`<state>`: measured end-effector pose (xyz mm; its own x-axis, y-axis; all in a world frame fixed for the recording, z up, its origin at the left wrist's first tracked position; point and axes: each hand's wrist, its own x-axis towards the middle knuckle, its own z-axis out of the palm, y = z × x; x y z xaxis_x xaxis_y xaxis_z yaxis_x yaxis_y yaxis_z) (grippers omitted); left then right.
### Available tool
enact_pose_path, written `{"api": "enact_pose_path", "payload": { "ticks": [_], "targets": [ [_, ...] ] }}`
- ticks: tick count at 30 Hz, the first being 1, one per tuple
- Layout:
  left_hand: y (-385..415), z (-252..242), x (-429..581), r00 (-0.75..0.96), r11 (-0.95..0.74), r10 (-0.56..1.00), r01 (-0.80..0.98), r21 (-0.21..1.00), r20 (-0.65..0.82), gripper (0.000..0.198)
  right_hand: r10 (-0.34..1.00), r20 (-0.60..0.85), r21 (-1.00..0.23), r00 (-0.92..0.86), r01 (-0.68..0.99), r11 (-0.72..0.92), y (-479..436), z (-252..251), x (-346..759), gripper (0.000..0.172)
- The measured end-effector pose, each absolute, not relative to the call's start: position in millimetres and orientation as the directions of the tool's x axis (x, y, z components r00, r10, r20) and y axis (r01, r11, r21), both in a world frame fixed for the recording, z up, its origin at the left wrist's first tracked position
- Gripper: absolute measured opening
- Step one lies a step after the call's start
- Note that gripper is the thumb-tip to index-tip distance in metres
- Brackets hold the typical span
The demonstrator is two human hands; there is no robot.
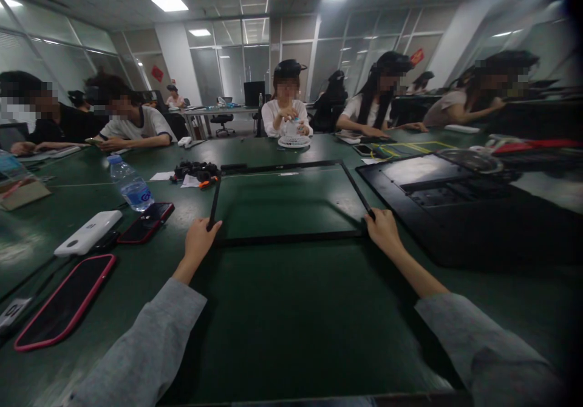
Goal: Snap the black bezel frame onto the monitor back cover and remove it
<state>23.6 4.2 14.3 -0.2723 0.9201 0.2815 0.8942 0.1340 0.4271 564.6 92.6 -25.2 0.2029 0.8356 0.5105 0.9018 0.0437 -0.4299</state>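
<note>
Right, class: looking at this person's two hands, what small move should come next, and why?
Probably lower the thin black frame gently onto the green table, keeping it level. It seems slightly raised, the left hand and right hand grip opposite sides, and bare tabletop shows through its opening.

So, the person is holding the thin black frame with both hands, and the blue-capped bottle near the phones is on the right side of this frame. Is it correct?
Not quite: the blue-capped bottle near the phones is on the left side of the thin black frame, as the head view shows. The person is indeed holding it with both hands.
</note>
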Motion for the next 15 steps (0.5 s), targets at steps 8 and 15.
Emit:
{"api": "enact_pose_path", "payload": {
  "ticks": [8,15],
  "targets": [
    [7.2,11.9,18.7,-0.248,0.155,0.934,0.93,0.334,0.255,0.043,0.882,0.434,-0.367,0.181,0.93,-0.01,97.7,-29.2,571.6,0.037],
    [7.2,7.1,21.1,-0.253,0.144,0.923,0.926,0.35,0.29,0.049,0.881,0.423,-0.429,0.212,0.903,-0.012,96.7,-24.6,570.3,0.037]
  ]
}}
